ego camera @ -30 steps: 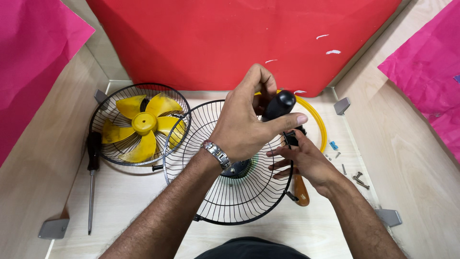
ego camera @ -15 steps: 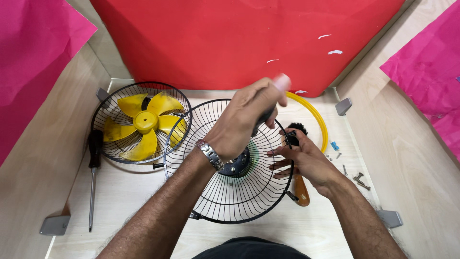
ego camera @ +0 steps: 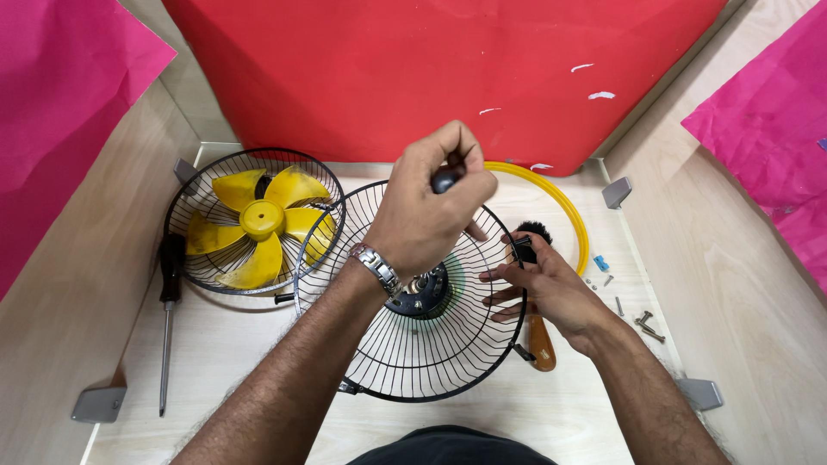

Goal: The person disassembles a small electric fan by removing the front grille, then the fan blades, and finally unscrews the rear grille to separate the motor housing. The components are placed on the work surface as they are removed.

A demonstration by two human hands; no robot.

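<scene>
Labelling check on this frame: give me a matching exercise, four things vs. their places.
Things:
1. yellow fan blade
2. long screwdriver
3. loose screws
4. yellow ring

Places:
A. far right of the tray floor
B. inside the left grille
C. behind the centre grille, near the red wall
D. along the left edge, beside the left grille

Pairs: 1-B, 2-D, 3-A, 4-C

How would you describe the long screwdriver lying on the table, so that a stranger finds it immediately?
Start at the black wire fan guard holding the yellow fan blade, at the left of the pale wooden table. Just left of that guard lies the long screwdriver with a black handle and thin metal shaft, pointing toward the viewer. Neither hand touches it.
</scene>
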